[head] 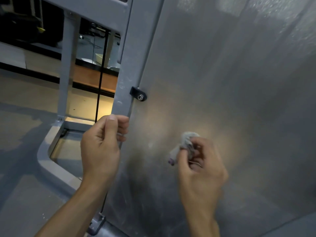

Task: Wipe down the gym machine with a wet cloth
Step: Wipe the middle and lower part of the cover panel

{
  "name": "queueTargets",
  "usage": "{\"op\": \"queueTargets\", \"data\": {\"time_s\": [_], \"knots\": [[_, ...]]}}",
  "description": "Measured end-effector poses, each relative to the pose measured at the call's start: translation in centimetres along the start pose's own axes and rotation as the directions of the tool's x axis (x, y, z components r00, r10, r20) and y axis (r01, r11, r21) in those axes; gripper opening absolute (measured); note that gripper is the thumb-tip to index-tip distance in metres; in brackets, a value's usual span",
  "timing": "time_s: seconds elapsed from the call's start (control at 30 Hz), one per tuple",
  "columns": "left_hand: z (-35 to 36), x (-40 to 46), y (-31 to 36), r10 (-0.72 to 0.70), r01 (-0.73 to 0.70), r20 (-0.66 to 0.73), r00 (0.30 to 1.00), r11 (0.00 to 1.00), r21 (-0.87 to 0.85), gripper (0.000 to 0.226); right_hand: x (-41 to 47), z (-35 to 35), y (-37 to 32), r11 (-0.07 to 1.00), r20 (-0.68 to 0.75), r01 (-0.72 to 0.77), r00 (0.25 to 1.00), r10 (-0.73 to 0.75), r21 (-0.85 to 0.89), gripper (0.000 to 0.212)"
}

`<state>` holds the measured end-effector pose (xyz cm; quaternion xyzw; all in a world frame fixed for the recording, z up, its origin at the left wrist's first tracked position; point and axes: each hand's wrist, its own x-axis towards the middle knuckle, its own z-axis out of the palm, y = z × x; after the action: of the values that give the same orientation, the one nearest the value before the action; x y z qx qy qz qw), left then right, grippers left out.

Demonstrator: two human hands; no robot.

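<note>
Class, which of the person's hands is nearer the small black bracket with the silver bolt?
Left. The left hand grips the grey frame post just below the bracket; the right hand, holding the cloth, is lower right.

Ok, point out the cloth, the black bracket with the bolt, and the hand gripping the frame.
cloth [187, 140]: head view, bunched grey top.
black bracket [138, 94]: head view, its middle beside the bolt.
left hand [100, 142]: head view, back of the hand.

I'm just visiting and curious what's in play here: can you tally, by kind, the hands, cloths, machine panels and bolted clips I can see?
Hands: 2, the left hand gripping the frame post, the right hand holding the cloth
Cloths: 1, a bunched grey cloth
Machine panels: 1, the large grey panel
Bolted clips: 1, a black clip
Total: 5
</note>
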<state>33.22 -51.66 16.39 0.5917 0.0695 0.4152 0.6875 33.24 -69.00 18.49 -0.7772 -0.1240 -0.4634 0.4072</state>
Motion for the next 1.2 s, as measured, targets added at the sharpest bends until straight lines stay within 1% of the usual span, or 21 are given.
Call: {"op": "queueTargets", "data": {"time_s": [0.1, 0.13, 0.2, 0.27, 0.33, 0.4, 0.5, 0.57, 0.67, 0.77, 0.83, 0.87, 0.93, 1.0, 1.07, 1.2], "knots": [[-0.7, 0.1, 0.6, -0.051, 0.051, 0.04, 0.998, 0.999, 0.003, 0.035, -0.1, -2.1, 1.6, 0.996, -0.107, -0.065, 0.992, 0.059, -0.053, 0.049], [-0.9, 0.1, 0.7, -0.066, 0.066, 0.053, 0.996, 0.998, -0.005, 0.034, -0.1, -2.2, 1.6, 0.996, -0.117, -0.064, 0.992, 0.057, -0.061, 0.048], [-1.2, 0.1, 0.8, -0.082, 0.082, 0.079, 0.994, 0.997, -0.007, 0.033, 0.0, -1.7, 1.0, 0.997, -0.1, -0.05, 0.994, 0.045, -0.055, 0.039], [-1.3, 0.1, 0.5, -0.118, 0.119, 0.104, 0.988, 0.993, -0.002, 0.033, 0.3, -0.4, 0.1, 0.999, -0.051, -0.036, 0.998, 0.035, -0.011, 0.033], [-1.3, 0.1, 0.2, -0.185, 0.184, 0.137, 0.973, 0.983, 0.021, 0.033, 0.7, 1.2, -1.0, 0.998, 0.032, -0.024, 0.999, 0.022, 0.05, 0.032], [-1.2, 0.0, 0.0, -0.229, 0.225, 0.165, 0.959, 0.973, 0.044, 0.034, 1.1, 3.1, -2.3, 0.997, 0.092, 0.008, 0.996, -0.015, 0.075, 0.031], [-1.1, 0.1, -0.1, -0.239, 0.234, 0.173, 0.956, 0.971, 0.052, 0.031, 1.4, 6.0, -4.3, 0.993, 0.192, 0.039, 0.979, -0.061, 0.115, 0.021], [-1.2, 0.2, -0.3, -0.237, 0.226, 0.177, 0.955, 0.971, 0.082, 0.029, 1.4, 7.2, -5.2, 0.992, 0.245, 0.068, 0.965, -0.094, 0.11, 0.015], [-1.3, 0.3, -0.5, -0.231, 0.218, 0.187, 0.955, 0.972, 0.085, 0.028, 1.0, 6.5, -4.7, 0.995, 0.216, 0.073, 0.972, -0.087, 0.072, 0.021], [-1.5, 0.5, -0.3, -0.253, 0.238, 0.196, 0.948, 0.967, 0.096, 0.029, 0.2, 4.1, -3.0, 1.0, 0.109, 0.005, 0.994, -0.003, -0.024, 0.032], [-1.6, 0.7, -0.1, -0.263, 0.243, 0.209, 0.942, 0.963, 0.116, 0.029, 0.0, 3.4, -2.5, 0.998, 0.059, -0.044, 0.997, 0.047, -0.045, 0.034], [-1.6, 0.7, -0.1, -0.269, 0.245, 0.217, 0.939, 0.961, 0.128, 0.029, 0.1, 3.5, -2.5, 0.998, 0.053, -0.042, 0.998, 0.044, -0.038, 0.034], [-1.7, 0.7, -0.1, -0.279, 0.253, 0.231, 0.932, 0.958, 0.138, 0.03, 0.6, 4.6, -3.2, 1.0, 0.093, -0.009, 0.996, 0.009, 0.006, 0.028], [-1.8, 0.8, -0.1, -0.283, 0.26, 0.227, 0.932, 0.957, 0.125, 0.031, 1.1, 6.5, -4.4, 0.998, 0.184, 0.015, 0.983, -0.025, 0.057, 0.016], [-1.8, 1.0, -0.2, -0.279, 0.258, 0.214, 0.936, 0.959, 0.118, 0.035, 1.4, 8.4, -5.7, 0.996, 0.237, 0.056, 0.969, -0.069, 0.062, 0.01], [-1.9, 1.2, 0.0, -0.267, 0.245, 0.219, 0.938, 0.961, 0.126, 0.036, 1.1, 10.1, -6.8, 0.987, 0.261, 0.157, 0.954, -0.147, -0.019, 0.016]]}}
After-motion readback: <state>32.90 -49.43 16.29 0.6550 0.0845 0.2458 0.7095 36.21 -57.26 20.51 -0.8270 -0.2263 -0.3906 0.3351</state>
